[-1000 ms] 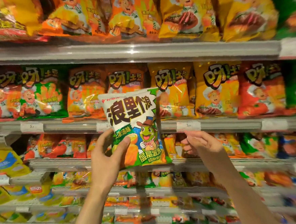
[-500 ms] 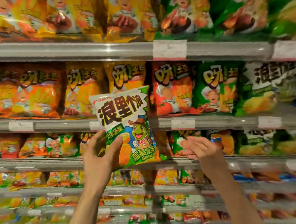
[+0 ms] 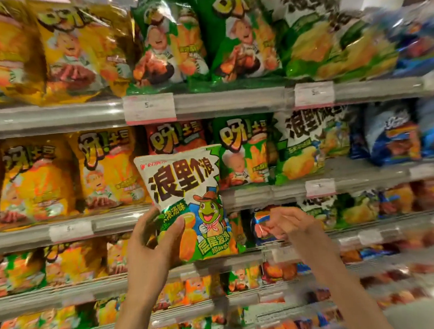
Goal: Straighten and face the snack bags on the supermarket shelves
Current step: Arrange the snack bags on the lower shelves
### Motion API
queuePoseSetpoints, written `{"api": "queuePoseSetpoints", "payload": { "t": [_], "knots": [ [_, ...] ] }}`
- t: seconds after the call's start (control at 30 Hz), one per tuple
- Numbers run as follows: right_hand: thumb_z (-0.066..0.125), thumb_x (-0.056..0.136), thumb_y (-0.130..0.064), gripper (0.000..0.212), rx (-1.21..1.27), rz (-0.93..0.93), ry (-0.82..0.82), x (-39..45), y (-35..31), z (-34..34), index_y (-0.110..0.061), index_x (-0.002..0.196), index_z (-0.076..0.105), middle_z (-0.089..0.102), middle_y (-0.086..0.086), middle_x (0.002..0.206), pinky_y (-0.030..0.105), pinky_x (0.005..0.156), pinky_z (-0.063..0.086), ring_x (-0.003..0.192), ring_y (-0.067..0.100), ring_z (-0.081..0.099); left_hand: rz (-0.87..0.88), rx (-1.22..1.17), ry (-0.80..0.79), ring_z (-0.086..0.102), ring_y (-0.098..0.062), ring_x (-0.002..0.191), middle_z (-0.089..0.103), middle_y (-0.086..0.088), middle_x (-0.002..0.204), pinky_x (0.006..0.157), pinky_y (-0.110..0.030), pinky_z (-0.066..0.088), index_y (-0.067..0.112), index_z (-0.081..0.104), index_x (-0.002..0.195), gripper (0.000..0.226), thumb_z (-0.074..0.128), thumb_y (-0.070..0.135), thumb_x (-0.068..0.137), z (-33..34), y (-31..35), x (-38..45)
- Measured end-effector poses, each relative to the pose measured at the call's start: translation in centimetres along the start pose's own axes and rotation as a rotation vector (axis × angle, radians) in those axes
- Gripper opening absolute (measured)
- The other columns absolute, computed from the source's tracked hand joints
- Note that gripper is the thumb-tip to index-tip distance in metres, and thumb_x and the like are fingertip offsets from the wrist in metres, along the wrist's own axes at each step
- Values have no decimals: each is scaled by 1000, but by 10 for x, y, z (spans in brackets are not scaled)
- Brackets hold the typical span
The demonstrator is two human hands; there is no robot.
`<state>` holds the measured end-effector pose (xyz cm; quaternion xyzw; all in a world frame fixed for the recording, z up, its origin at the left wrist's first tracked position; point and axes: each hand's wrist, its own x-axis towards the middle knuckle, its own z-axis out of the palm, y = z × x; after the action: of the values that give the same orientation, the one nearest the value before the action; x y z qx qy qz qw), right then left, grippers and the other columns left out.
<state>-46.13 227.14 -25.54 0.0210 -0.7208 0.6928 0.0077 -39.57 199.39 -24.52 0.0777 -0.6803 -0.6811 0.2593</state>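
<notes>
One white-and-green snack bag sits upright in the left hand, thumb and fingers curled around its lower-left corner, in front of the middle shelf. Right hand is empty, fingers loosely bent, blurred. Risk: a one-corner grip could let the bag swing or slip; matching bags sit further right.

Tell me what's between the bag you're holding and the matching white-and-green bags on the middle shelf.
Head view: one green bag stands on the shelf between the held bag, gripped by the left hand, and the matching bags.
</notes>
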Motion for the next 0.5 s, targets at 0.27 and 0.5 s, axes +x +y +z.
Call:
{"api": "queuePoseSetpoints", "payload": {
  "t": [0.27, 0.5],
  "knots": [
    [53, 104, -26, 19, -149, -111, -37, 17, -26, -25, -19, 109, 71, 76, -9, 103, 26, 85, 59, 97, 13, 71, 63, 8, -148, 60, 22, 94, 68, 34, 100, 73, -6, 50, 41, 60, 117, 50, 77, 44, 70, 74, 7, 5],
    [52, 98, -53, 26, -56, -100, -146, 42, -40, -44, -37, 112, 67, 76, -15, 109, 30, 93, 56, 105, 3, 70, 94, 118, -194, 55, 9, 120, 59, 28, 130, 100, -38, 55, 46, 57, 129, 75, 76, 76, 63, 144, 10, 4]
  ]
}}
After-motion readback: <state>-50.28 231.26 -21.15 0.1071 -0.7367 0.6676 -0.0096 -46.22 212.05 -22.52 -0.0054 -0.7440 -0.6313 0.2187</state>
